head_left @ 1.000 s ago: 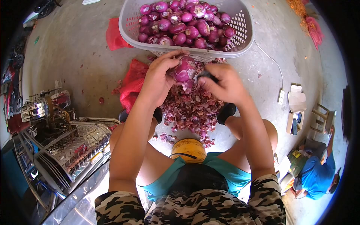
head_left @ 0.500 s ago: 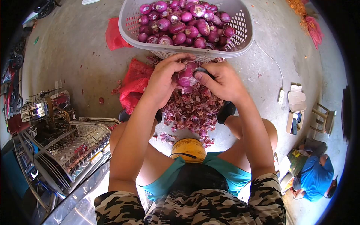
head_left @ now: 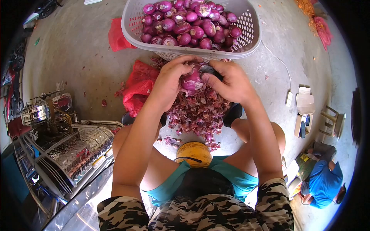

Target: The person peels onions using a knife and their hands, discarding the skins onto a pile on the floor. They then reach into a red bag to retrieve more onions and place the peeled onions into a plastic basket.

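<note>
A purple-red onion (head_left: 191,81) with loose, torn skin is gripped in my left hand (head_left: 169,79), whose fingers wrap its far and left sides. My right hand (head_left: 233,81) is closed on a small dark knife (head_left: 212,71), mostly hidden by the fingers, held against the onion's right side. Beneath both hands lies a heap of dry onion skins (head_left: 194,115) on the floor. Just beyond them stands a grey perforated basket (head_left: 192,50) filled with several purple onions (head_left: 185,27).
Red mesh bags (head_left: 137,90) lie left of the skins. A yellow bucket (head_left: 194,154) is between my legs. Shiny metal equipment (head_left: 77,150) stands at left. On the right are a power strip (head_left: 289,99), an open carton (head_left: 304,119), a wooden stool (head_left: 332,122) and a person in blue (head_left: 325,183).
My right hand has shifted slightly at the onion's right side, showing more of the knife's greyish part. The onion stays in my left hand at about the same spot.
</note>
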The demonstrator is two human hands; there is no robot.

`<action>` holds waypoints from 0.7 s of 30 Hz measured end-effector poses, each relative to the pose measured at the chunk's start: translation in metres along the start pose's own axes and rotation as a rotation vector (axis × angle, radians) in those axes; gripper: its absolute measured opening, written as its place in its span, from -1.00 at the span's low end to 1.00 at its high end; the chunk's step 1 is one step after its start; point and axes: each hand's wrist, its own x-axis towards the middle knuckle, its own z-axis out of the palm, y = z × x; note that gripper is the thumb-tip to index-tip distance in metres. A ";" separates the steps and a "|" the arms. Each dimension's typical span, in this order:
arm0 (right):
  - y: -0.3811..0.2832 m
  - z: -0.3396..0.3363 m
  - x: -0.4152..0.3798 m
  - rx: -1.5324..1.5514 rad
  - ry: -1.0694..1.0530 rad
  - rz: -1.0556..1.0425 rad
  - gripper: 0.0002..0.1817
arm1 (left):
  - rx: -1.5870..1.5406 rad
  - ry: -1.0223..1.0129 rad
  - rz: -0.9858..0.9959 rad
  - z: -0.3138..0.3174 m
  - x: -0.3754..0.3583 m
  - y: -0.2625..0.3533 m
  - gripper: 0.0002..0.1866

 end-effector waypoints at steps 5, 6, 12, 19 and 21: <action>0.002 0.001 0.000 -0.090 -0.032 -0.032 -0.59 | 0.072 -0.015 0.024 -0.002 0.002 -0.003 -0.57; 0.001 0.001 0.000 -0.099 -0.035 -0.036 -0.59 | 0.078 -0.021 0.025 -0.002 0.002 -0.003 -0.58; 0.000 0.004 0.000 -0.060 -0.090 -0.080 -0.62 | 0.060 -0.052 -0.007 -0.005 0.002 -0.006 -0.60; 0.001 0.004 -0.002 0.084 -0.134 -0.122 -0.67 | 0.024 -0.043 -0.040 -0.003 -0.001 0.003 -0.58; 0.003 0.001 -0.003 0.174 -0.103 -0.104 -0.66 | -0.043 -0.034 -0.061 -0.002 -0.002 0.004 -0.58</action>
